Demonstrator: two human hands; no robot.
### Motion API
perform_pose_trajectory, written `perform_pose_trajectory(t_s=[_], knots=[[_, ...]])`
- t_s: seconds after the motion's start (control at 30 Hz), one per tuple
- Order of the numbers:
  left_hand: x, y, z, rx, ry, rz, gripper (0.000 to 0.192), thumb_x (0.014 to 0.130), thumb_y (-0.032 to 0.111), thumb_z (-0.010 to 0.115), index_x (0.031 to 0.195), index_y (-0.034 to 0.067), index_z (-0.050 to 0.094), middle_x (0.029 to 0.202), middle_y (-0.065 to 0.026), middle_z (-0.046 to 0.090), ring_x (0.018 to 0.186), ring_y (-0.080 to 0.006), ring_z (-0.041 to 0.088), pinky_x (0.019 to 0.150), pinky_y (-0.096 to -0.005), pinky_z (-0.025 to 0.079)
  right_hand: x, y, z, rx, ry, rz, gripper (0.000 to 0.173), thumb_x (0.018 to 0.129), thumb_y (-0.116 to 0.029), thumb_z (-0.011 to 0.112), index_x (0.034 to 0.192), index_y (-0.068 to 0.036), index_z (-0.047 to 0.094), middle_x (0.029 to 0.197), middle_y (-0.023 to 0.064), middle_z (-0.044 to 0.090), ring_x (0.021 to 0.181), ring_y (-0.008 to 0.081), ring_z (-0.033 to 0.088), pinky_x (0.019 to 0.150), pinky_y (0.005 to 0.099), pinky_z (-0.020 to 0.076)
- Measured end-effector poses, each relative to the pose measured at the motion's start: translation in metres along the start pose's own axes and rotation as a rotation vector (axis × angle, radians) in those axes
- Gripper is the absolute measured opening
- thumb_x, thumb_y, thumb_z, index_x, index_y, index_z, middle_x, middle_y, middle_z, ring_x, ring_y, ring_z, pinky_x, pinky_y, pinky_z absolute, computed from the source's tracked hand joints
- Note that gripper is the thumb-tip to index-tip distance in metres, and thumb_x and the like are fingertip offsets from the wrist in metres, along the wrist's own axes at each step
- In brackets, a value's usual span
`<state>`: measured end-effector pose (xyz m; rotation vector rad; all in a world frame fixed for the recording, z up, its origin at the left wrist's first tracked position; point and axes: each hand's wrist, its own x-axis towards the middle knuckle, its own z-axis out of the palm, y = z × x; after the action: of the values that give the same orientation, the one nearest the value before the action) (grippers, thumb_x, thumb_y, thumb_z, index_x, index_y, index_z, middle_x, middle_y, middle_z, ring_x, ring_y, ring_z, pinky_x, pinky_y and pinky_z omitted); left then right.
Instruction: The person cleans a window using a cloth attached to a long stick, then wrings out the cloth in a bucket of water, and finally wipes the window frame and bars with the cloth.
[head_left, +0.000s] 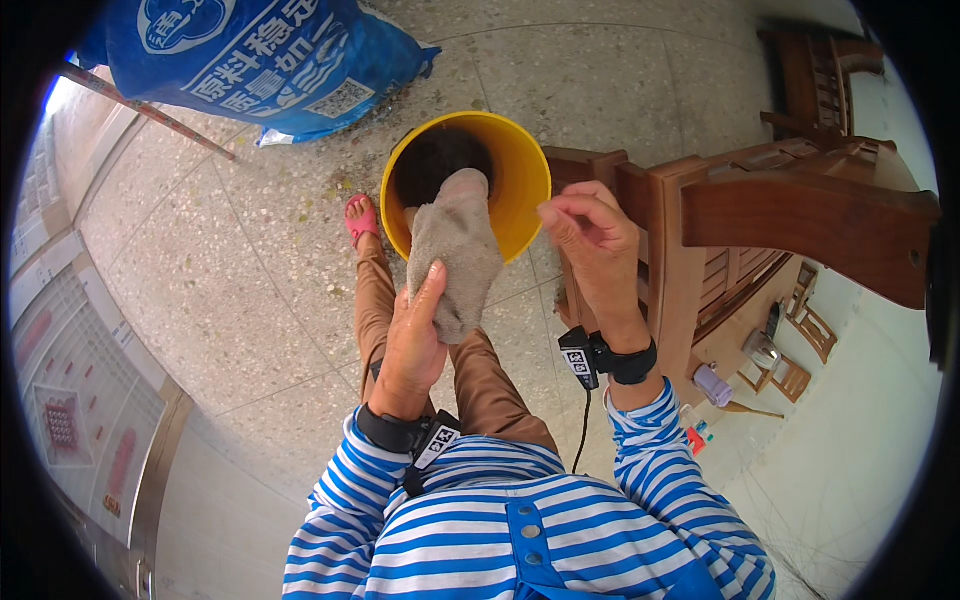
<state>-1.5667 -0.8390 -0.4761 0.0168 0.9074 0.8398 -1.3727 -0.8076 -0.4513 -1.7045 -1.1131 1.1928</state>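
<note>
My left hand (420, 341) grips a damp-looking grey-beige towelling cloth (459, 259), its thumb lying across the top. The far end of the cloth looks pinkish and reaches over the mouth of a yellow bucket (523, 176). Inside, the bucket looks dark at the bottom, and the cloth covers part of its rim. To the right of the bucket, my right hand (598, 232) is raised with loosely curled fingers and nothing visible between them. Each wrist wears a black strap with a small marked device.
Close to my right hand stands a wooden bench with a thick armrest (795, 221). A large blue printed sack (300, 67) rests on the speckled stone floor (225, 262) beyond the bucket. A thin pole (150, 111) slants beside it. Farther right is a wooden table holding a lilac cup (712, 386).
</note>
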Motion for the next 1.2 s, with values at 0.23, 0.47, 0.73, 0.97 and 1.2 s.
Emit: perform_pose_trajectory(t_s=[0.23,0.47,0.73,0.97,1.2], knots=[[-0.003,0.001,-0.006,-0.005,0.016,-0.014,0.062,0.098,0.024,0.054,0.15,0.009,0.024,0.144,-0.011,0.041,0.13,-0.0237,0.046,0.104,-0.0368,0.043,0.014,0.002,-0.026,0.277,0.229,0.156,0.026,0.089,-0.01,0.069,0.112,0.002,0.066,0.094,0.0015,0.063,0.075,0.007,0.056,0.067,0.0205,0.045],[-0.008,0.007,-0.003,-0.018,-0.003,0.0,0.062,0.098,0.022,0.054,0.15,0.007,0.022,0.145,-0.0109,0.04,0.131,-0.0239,0.045,0.105,-0.0365,0.042,0.06,0.028,-0.053,0.545,0.375,0.261,0.06,0.096,-0.015,0.056,0.146,0.003,0.029,0.13,0.0199,0.055,0.12,0.0283,0.054,0.101,0.0397,0.0463],[-0.016,0.013,0.006,0.01,0.038,0.017,0.065,0.098,0.019,0.053,0.152,0.006,0.019,0.147,-0.0111,0.038,0.131,-0.0242,0.044,0.106,-0.0368,0.04,0.052,0.029,-0.056,0.802,0.24,0.405,0.048,0.096,-0.015,0.055,0.139,0.002,0.04,0.135,0.0218,0.052,0.123,0.0306,0.053,0.1,0.0412,0.0468],[-0.02,0.013,0.004,-0.006,0.029,0.025,0.064,0.098,0.019,0.053,0.151,0.006,0.02,0.147,-0.0103,0.038,0.131,-0.023,0.044,0.107,-0.0362,0.04,0.053,0.028,-0.053,0.828,0.285,0.362,0.033,0.092,-0.007,0.061,0.123,-0.001,0.053,0.114,0.0123,0.064,0.105,0.0235,0.063,0.081,0.0318,0.0529],[-0.019,0.01,0.004,-0.024,0.053,0.017,0.065,0.098,0.019,0.053,0.152,0.007,0.018,0.147,-0.0105,0.037,0.131,-0.0238,0.045,0.106,-0.0375,0.041,0.084,0.028,-0.065,0.923,0.383,0.606,0.05,0.088,-0.042,0.068,0.117,-0.002,0.056,0.112,0.0104,0.064,0.098,0.0223,0.064,0.068,0.0274,0.0546]])
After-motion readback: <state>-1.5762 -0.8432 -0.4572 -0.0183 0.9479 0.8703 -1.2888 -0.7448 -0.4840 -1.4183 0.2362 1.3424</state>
